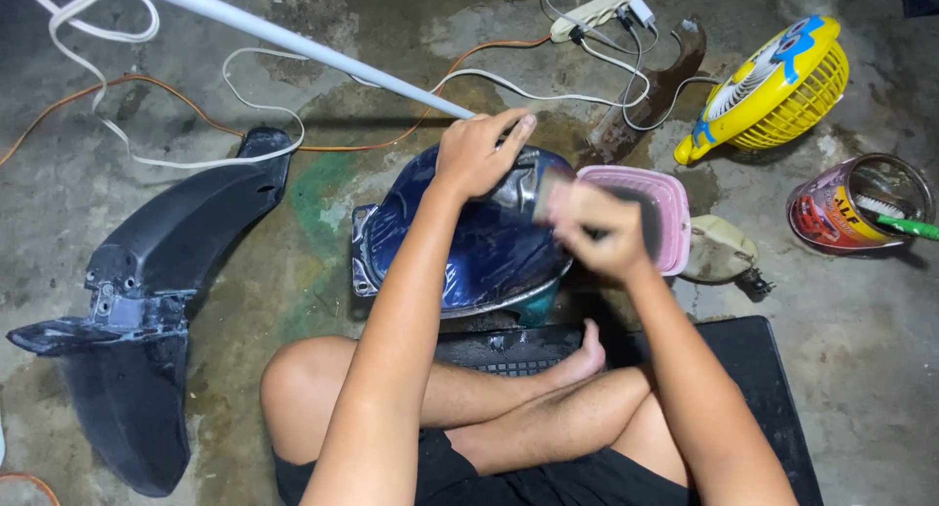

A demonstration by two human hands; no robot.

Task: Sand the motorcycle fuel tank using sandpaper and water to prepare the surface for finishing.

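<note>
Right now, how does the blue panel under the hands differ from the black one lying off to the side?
The blue panel is glossy, rounded and raised; the black panel is dull, long, curved and lies flat on the floor. The left hand rests on the blue panel, while nothing touches the black panel. Both look like moulded vehicle body parts.

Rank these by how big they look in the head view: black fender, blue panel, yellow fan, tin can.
1. Black fender
2. Blue panel, partly hidden by the hands
3. Yellow fan
4. Tin can, close to the fan, so that order is unsure
</note>
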